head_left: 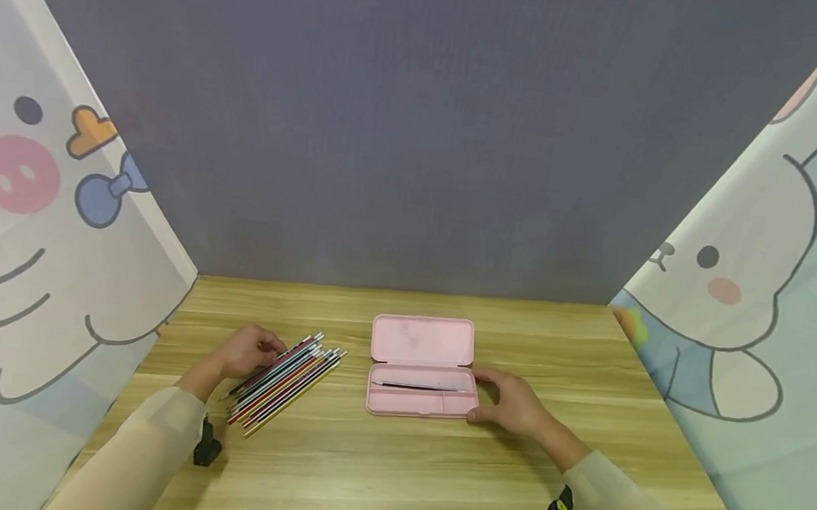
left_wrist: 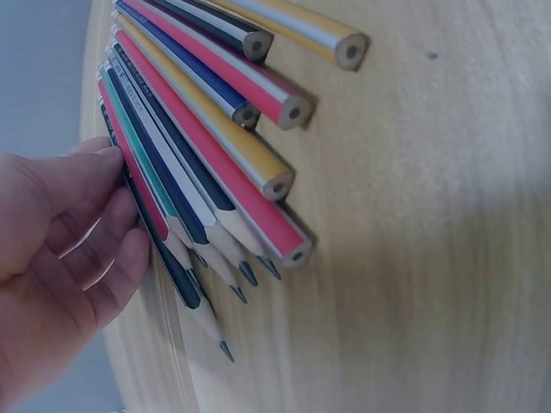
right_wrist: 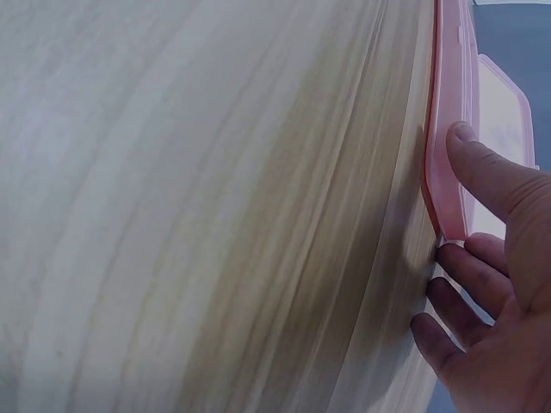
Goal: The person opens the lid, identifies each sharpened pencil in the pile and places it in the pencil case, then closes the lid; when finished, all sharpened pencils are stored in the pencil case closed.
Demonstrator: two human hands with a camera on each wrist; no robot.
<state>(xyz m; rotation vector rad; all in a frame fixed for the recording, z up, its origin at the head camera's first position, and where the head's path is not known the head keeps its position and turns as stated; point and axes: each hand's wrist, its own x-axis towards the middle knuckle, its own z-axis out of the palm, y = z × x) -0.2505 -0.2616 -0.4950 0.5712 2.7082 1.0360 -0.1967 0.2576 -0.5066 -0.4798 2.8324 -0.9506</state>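
A loose bundle of pencils [head_left: 286,382] lies on the wooden table [head_left: 393,475], left of centre, fanned slightly and slanting from near left to far right; in the left wrist view the pencils [left_wrist: 202,163] show red, yellow, blue, green and striped barrels, some with sharpened tips and some with flat ends, lying side by side and partly stacked. The left hand [head_left: 251,351] rests at the far-left edge of the bundle with its fingers [left_wrist: 90,185] loosely bent and their tips touching the outermost pencils; it is laid against them rather than wrapped round any one. Just to the right, near the middle of the table, sits an open pink pencil case [head_left: 420,366], its lid folded back flat toward the grey wall and its shallow tray facing up. One dark pencil [head_left: 419,386] lies lengthwise inside the tray. The right hand [head_left: 512,404] is at the case's right end: the thumb [right_wrist: 482,168] presses on the rim of the pink pencil case [right_wrist: 448,120] while the other fingers are curled against its side near the tabletop, so the hand steadies the case in a light grip. The two hands are well apart. Pale curtains printed with cartoon animals hang on either side of the table.
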